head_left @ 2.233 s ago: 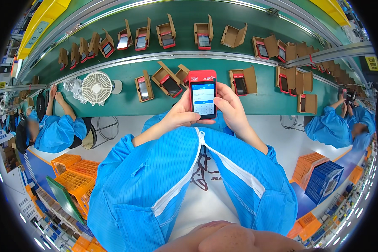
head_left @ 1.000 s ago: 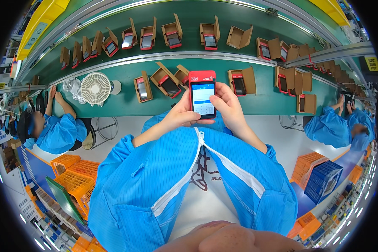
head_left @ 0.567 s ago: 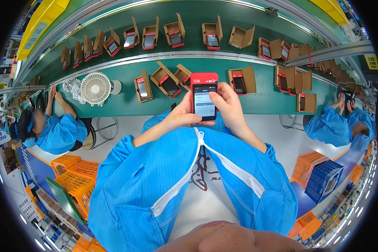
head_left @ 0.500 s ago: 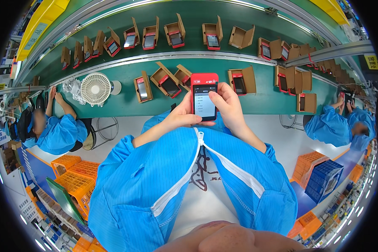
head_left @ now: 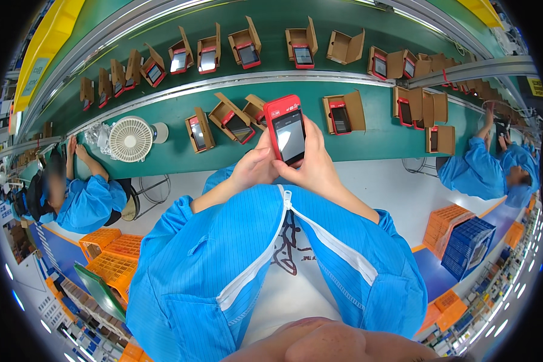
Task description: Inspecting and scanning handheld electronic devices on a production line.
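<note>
I am holding a red handheld terminal [head_left: 288, 128] up in front of my chest, above the near edge of the green conveyor belt [head_left: 374, 142], its pale screen tilting toward my face. My right hand [head_left: 312, 166] is cupping it from behind and below, at about five o'clock of the device, fingers curling round its right edge. My left hand [head_left: 254, 169] is closing on its lower left corner at about seven o'clock, the thumb lying by the bottom of the screen. Both hands are wrapped on it, neither one open.

As I judge it, the weak point is that I am gripping only the lower part, so the top is standing free; if a thumb presses hard on the screen, the device could be pivoting out of my fingers and dropping onto the belt or into my lap.

At eleven o'clock of the terminal, two open cardboard boxes [head_left: 238, 117] are lying on the belt with like devices in them, and at one o'clock another open box [head_left: 342, 113] is sitting just beyond my right fingertips. A slip forward could be knocking these askew. Farther out at nine o'clock a small white fan [head_left: 131, 138] is standing on the belt. Beyond the dividing rail, at twelve o'clock, a second row of boxed devices [head_left: 247, 48] is lying well apart from my hands. Another worker in a blue coat [head_left: 84, 202] is sitting at eight o'clock.
</note>
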Demonstrator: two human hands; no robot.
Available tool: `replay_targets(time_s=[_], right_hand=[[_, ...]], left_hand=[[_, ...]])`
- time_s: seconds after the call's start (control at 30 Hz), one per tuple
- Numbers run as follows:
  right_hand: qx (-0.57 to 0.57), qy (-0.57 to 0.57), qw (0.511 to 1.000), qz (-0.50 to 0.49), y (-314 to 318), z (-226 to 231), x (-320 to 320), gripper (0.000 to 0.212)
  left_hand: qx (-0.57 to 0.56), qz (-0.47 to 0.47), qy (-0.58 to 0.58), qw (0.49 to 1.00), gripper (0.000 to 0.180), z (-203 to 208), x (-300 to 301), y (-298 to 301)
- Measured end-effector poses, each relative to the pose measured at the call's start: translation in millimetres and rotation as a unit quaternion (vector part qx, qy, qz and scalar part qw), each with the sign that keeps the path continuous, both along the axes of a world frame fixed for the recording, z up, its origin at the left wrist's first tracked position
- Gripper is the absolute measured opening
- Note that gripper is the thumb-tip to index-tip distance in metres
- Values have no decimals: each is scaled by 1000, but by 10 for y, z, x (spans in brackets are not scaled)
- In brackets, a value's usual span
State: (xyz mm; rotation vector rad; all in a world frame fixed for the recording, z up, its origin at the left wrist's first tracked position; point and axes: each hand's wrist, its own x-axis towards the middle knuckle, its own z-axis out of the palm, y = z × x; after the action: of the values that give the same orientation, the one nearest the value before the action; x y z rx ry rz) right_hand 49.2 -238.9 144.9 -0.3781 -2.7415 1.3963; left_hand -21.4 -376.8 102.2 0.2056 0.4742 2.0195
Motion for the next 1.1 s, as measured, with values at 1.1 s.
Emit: replay_targets(time_s=[1.1], right_hand=[[-373,-52,755,-536,4373,-2239,-1174,24]], left_hand=[[-177,5,-67,982,61,-310,-662,561]])
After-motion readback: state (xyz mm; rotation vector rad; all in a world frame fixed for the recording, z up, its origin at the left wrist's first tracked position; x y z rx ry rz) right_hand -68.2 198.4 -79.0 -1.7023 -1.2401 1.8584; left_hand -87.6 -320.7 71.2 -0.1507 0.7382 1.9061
